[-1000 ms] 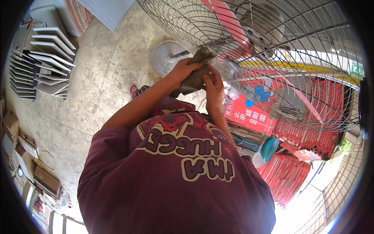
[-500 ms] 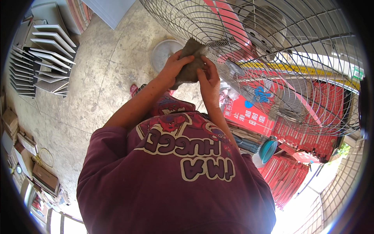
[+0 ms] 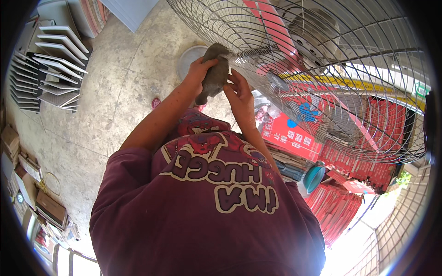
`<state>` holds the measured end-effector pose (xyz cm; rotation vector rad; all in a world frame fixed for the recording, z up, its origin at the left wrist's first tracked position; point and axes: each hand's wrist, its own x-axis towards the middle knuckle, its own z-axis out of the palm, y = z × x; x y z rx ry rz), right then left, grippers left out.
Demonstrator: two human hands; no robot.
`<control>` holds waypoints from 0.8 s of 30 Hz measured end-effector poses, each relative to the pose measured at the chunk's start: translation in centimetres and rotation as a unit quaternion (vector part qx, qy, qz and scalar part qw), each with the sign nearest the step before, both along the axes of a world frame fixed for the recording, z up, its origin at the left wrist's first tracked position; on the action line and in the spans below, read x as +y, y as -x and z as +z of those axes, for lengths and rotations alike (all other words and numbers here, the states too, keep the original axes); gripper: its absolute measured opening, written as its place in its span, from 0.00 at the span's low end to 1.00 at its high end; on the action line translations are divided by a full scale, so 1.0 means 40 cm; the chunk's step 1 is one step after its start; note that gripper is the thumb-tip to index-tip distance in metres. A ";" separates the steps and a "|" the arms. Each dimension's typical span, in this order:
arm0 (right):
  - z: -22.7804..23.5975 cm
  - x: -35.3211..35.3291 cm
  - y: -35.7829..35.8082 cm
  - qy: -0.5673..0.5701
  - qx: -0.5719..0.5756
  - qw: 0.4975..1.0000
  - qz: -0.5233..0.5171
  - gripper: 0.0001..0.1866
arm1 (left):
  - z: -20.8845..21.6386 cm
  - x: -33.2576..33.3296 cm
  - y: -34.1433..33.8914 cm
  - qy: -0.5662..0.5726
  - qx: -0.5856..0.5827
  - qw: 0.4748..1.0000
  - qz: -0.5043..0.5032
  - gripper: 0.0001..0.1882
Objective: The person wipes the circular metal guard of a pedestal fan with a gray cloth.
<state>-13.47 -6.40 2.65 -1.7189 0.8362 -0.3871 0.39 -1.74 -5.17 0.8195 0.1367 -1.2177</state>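
Note:
A grey-brown cloth (image 3: 216, 73), folded and limp, hangs in front of me near the fan. My left hand (image 3: 198, 73) grips its left side, the thumb lying across the front and the other fingers mostly hidden behind. Close to the cloth's right edge is my right hand (image 3: 240, 94); its thumb tip meets or nearly meets that edge, and the fingers are bent but apart. Beyond the cloth, a round metal basin (image 3: 184, 62) sits on the concrete floor, partly covered by my left hand and the cloth.
A large wire-caged fan (image 3: 278, 83) with red blades stands close on the right. Red boxes (image 3: 294, 135) and a teal bowl (image 3: 314, 178) are behind it. Tile sample racks (image 3: 60, 69) stand at far left; wooden boards (image 3: 53, 209) lie along the near-left edge.
The cloth has shifted slightly left with my left hand and now looks narrower. My right hand's fingers have come away from its face to its right edge and spread.

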 end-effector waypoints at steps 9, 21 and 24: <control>0.007 0.016 0.023 -0.026 0.028 0.999 0.006 0.26 | -0.064 -0.021 -0.045 -0.031 0.004 0.999 0.025 0.15; 0.018 0.029 0.033 -0.068 0.038 0.997 0.020 0.26 | -0.108 -0.045 -0.107 -0.081 0.001 0.995 0.064 0.16; 0.016 0.032 0.036 -0.066 0.033 0.997 0.004 0.26 | -0.134 -0.051 -0.130 -0.118 -0.009 0.989 0.090 0.17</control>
